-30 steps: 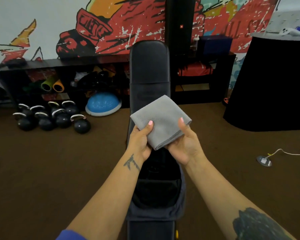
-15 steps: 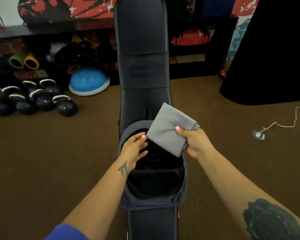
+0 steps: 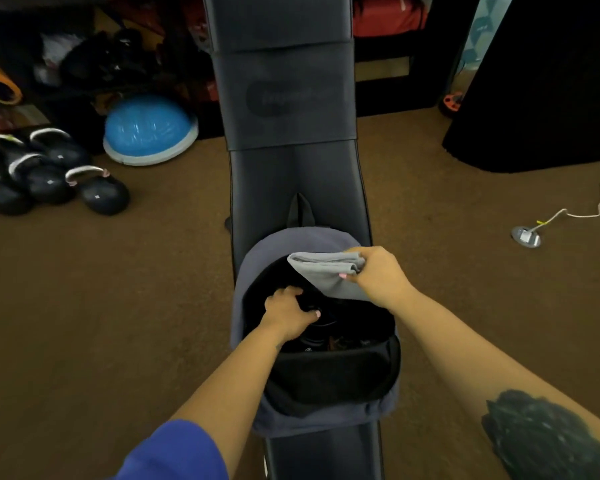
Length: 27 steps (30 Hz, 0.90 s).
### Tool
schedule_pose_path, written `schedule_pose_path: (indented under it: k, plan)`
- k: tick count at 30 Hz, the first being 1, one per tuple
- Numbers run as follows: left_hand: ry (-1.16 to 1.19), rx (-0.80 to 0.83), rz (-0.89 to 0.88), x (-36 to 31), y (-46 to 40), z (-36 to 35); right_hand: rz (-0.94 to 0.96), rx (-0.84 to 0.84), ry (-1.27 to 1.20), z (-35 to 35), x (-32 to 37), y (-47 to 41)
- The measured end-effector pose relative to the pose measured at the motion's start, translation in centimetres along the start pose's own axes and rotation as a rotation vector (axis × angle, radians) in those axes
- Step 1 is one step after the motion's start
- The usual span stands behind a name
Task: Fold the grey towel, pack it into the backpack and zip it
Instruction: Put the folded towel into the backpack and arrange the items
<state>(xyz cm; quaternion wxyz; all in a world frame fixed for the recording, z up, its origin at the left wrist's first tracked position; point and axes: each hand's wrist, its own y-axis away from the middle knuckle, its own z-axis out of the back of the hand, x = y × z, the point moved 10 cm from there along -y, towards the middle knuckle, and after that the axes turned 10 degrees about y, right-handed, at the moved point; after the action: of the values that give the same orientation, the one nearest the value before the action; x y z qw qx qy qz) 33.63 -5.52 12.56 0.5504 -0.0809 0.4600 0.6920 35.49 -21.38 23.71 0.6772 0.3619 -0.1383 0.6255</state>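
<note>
Folded grey towel [image 3: 329,277], flat and smooth, pinched by right hand [image 3: 378,275] over open mouth of dark backpack [image 3: 246,271] on black bench [image 3: 291,174]. Left hand [image 3: 288,311] inside backpack, fingers curled, grip unclear. Beside: 1 blue balance dome [image 3: 149,131], about 5 kettlebells [image 3: 101,192].

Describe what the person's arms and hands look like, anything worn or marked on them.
Both forearms are bare. The left arm has a blue sleeve at the upper arm. The right arm carries a large dark tattoo. Nails on the right hand and left hand look pale pink. No rings or watch show.
</note>
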Motion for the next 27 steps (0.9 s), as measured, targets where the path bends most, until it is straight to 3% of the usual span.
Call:
schedule_pose_path:
  k: [3, 11, 21, 27]
  plan:
    - [-0.182, 0.056, -0.041, 0.1, -1.7, -1.8, 0.048, 0.015, 0.116, -1.3, 0.2, -1.3]
    - [-0.241, 0.139, 0.054, 2.8, -3.8, -5.9, 0.127, 0.05, 0.182, -3.2, -0.1, -2.2]
    - [-0.179, 0.023, 0.037, 3.3, -3.0, -5.8, 0.169, 0.068, 0.195, -4.2, -0.6, -1.7]
    - [-0.072, 0.077, -0.006, 3.9, -0.2, -5.8, 0.199, 0.055, 0.279, -4.3, 0.0, -2.7]
